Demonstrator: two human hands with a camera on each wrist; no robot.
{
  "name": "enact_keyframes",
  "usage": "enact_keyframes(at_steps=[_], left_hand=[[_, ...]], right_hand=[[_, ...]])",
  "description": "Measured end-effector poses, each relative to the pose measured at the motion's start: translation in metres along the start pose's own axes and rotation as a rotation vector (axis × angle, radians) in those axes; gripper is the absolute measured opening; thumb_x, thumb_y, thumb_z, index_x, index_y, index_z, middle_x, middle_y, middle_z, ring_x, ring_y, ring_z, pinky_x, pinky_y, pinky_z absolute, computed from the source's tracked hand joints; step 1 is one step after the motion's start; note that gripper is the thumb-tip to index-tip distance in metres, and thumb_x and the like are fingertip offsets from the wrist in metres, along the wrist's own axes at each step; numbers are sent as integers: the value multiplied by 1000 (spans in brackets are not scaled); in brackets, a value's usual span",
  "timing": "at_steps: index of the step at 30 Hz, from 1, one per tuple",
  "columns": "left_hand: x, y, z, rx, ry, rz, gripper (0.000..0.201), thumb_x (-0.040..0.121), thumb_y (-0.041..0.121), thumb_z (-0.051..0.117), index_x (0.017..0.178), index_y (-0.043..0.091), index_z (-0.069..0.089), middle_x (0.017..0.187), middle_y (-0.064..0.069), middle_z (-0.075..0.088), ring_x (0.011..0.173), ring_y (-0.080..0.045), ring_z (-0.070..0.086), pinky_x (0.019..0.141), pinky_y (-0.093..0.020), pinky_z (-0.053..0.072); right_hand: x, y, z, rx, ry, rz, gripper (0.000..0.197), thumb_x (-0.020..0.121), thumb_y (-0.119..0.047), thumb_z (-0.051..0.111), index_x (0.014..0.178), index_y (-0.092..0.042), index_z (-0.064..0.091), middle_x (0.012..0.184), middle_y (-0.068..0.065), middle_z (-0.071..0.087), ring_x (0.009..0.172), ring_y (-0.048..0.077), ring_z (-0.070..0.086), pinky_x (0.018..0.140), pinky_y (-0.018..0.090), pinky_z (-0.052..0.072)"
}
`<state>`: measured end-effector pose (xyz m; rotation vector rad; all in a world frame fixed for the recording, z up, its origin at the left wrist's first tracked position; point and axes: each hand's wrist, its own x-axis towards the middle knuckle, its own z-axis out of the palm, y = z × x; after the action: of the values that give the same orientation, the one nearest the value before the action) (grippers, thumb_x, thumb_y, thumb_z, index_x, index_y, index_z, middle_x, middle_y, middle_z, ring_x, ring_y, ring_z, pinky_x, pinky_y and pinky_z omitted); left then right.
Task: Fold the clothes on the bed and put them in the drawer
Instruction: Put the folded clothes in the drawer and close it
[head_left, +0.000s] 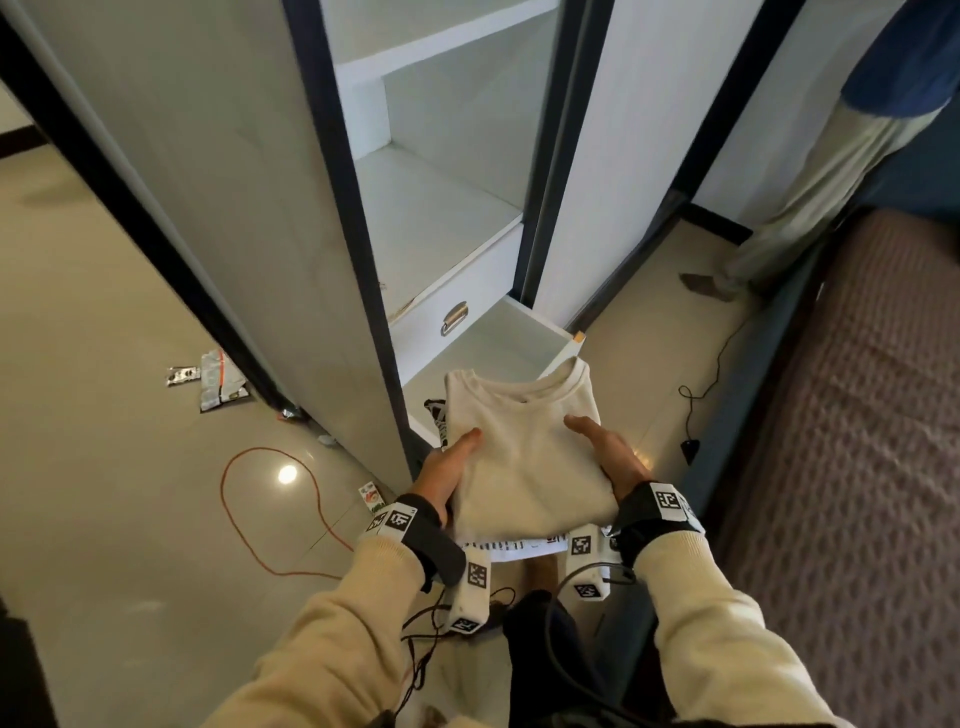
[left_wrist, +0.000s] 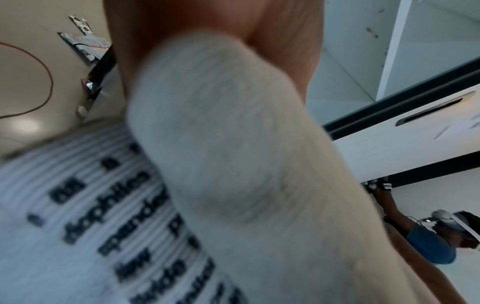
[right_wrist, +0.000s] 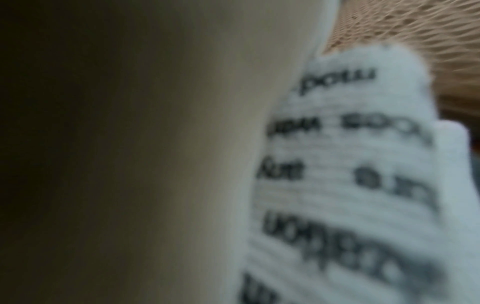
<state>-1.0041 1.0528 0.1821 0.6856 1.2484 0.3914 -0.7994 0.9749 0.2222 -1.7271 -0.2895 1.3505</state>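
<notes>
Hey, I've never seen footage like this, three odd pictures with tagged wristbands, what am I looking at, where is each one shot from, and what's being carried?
No machine here: a person wears three cameras. The big picture comes from the head, looking down at both arms. The left hand and right hand grip a folded stack of clothes from either side, thumbs on top: a cream shirt over a white striped garment with black lettering. The stack is held above an open white drawer at the bottom of a wardrobe. The bed is at the right. The other two pictures come from the wrists, so close that they show mostly blurred cloth, the lettered fabric underneath.
</notes>
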Motion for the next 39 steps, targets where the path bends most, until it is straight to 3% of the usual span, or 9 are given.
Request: enact_keyframes(at_steps=[7,13,18,22,24,27,30,35,39], left_hand=[[89,40,37,-73,114,-51,36,87,43,64,111,16,58,104,-10,67,97,-30,62,93,-43,48],[163,73,73,-222,274,-113,26,90,35,61,106,15,61,100,-11,69,91,-28,65,73,-34,51],[227,70,92,-325,384,-121,69,67,52,69,123,15,57,110,-11,70,101,-30,67,94,-50,51],[265,60,94,-435,444,-169,34,93,37,55,117,14,62,106,-14,71,98,-32,67,92,-47,52],[285,50,88,-489,454,-239,35,93,39,56,117,14,62,108,-16,70,97,-33,67,90,-48,52],[312,39,73,-583,460,-310,39,94,42,56,119,12,61,111,-18,69,98,-34,67,90,-48,53],[344,31,54,-626,467,-303,41,92,45,59,116,12,63,110,-17,70,99,-34,67,90,-48,53],[394,27,29,-639,514,-231,47,91,46,59,125,13,60,113,-14,70,104,-34,66,93,-53,52],[421,16,17,-586,585,-127,32,97,36,55,124,19,56,116,-9,68,100,-29,66,87,-48,54]], right_hand=[[125,-57,-11,-174,-78,61,39,85,-28,64,114,-2,65,94,16,71,84,30,66,71,33,51],[238,-114,-14,-279,-224,127,53,70,-29,72,114,1,65,96,16,72,90,32,66,92,48,51],[323,-136,-8,-362,-353,184,31,92,-39,61,106,-12,66,98,7,73,91,24,68,77,34,54],[383,-133,12,-486,-437,228,27,96,-43,54,91,-17,62,94,6,69,87,22,64,75,33,52],[415,-124,25,-555,-463,265,26,95,-36,57,93,-11,63,103,15,67,92,30,64,85,39,53],[454,-110,46,-627,-524,325,34,96,-27,58,114,2,61,104,18,65,86,29,62,76,34,52],[490,-98,66,-657,-552,335,26,95,-26,59,103,-1,62,92,14,67,79,26,64,71,33,52],[540,-80,94,-725,-580,200,36,94,-34,60,111,-3,65,109,19,69,101,37,66,93,46,52],[560,-58,102,-577,-609,139,27,96,-24,58,120,-11,60,102,5,70,93,25,68,77,33,54]])
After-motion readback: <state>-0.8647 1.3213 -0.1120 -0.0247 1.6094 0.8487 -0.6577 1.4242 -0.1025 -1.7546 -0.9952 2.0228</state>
